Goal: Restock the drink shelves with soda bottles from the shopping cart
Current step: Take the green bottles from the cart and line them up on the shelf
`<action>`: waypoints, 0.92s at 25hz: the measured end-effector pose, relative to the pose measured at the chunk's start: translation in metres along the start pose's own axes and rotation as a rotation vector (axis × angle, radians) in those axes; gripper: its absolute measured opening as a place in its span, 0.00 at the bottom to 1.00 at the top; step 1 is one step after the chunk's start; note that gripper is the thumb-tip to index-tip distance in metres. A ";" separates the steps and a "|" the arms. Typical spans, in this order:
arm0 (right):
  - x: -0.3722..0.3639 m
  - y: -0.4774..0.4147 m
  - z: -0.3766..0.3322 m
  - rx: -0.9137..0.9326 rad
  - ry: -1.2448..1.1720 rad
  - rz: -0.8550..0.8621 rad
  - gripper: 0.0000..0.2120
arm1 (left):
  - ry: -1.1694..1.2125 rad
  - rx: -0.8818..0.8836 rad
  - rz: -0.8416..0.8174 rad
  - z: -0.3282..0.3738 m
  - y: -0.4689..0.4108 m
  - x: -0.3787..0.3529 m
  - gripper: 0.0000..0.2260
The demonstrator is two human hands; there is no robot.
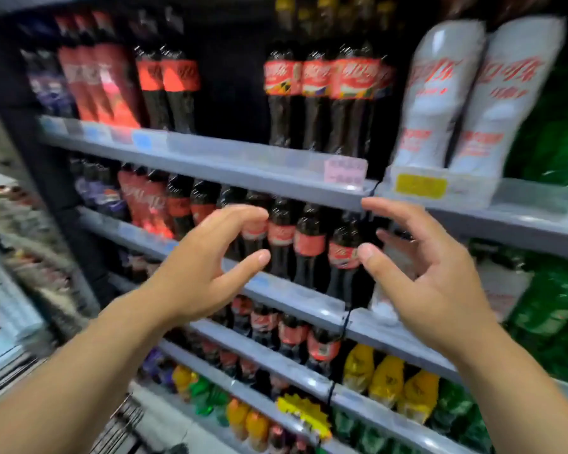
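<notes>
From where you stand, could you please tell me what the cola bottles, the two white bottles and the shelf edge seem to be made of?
Cola bottles: probably clear plastic, glossy, since dark liquid shows through and highlights glint near the necks.
White bottles: likely plastic under a full matte white wrap with red lettering; blur leaves this open.
Shelf edge: grey, smooth, possibly painted metal fronted by a clear plastic price strip.

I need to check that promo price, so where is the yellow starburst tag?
The yellow starburst tag hangs low and centre on a lower shelf rail, beneath the yellow juice bottles.
</notes>
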State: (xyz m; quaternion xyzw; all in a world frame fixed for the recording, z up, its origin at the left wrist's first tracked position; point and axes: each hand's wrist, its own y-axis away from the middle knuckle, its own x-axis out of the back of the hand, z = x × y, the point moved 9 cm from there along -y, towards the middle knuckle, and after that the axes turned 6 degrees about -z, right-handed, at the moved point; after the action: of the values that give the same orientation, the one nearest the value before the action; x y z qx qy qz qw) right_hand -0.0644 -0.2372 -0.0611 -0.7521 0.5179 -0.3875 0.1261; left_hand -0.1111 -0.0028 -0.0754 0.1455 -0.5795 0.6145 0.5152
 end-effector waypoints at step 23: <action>-0.536 0.043 -0.078 -0.071 -0.312 -0.202 0.20 | -0.023 0.464 -0.090 -0.390 0.326 0.170 0.20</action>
State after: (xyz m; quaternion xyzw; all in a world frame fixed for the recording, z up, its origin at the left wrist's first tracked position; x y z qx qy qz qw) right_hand -0.2369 0.2302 -0.2767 -0.8552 0.4273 -0.2584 0.1384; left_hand -0.2815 0.4787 -0.2380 0.2928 -0.4215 0.7061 0.4879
